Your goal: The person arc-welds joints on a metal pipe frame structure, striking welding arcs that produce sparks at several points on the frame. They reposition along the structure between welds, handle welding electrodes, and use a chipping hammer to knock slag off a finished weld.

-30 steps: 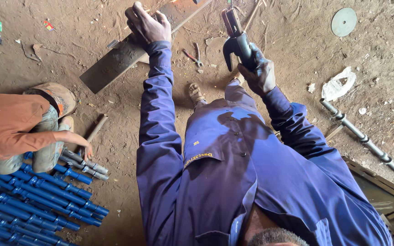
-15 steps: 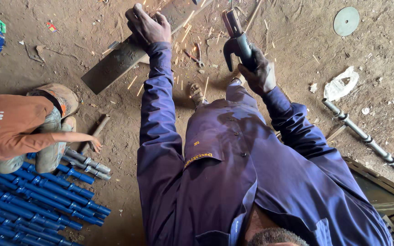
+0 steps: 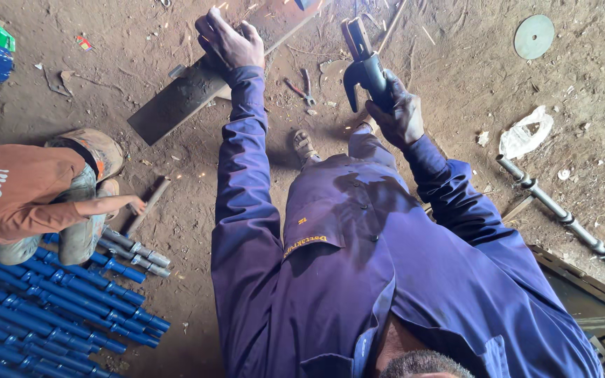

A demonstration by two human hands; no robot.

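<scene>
Steel plate (image 3: 197,87) is lying on the dirt floor (image 3: 456,84); the left hand (image 3: 231,42) is gripping it, the right hand (image 3: 400,115) is clutching the welding holder (image 3: 364,66). Steadying both probably helps.

Matt, dark flat metal bar (image 3: 197,91) lying under the left hand (image 3: 229,42), right hand (image 3: 400,115) gripping a black, dull plastic-and-metal electrode holder (image 3: 365,66), glossy blue-painted metal pipes (image 3: 50,308) resting on rough, dusty earth floor (image 3: 456,56), matt blue cloth overalls (image 3: 358,266) creasing
</scene>
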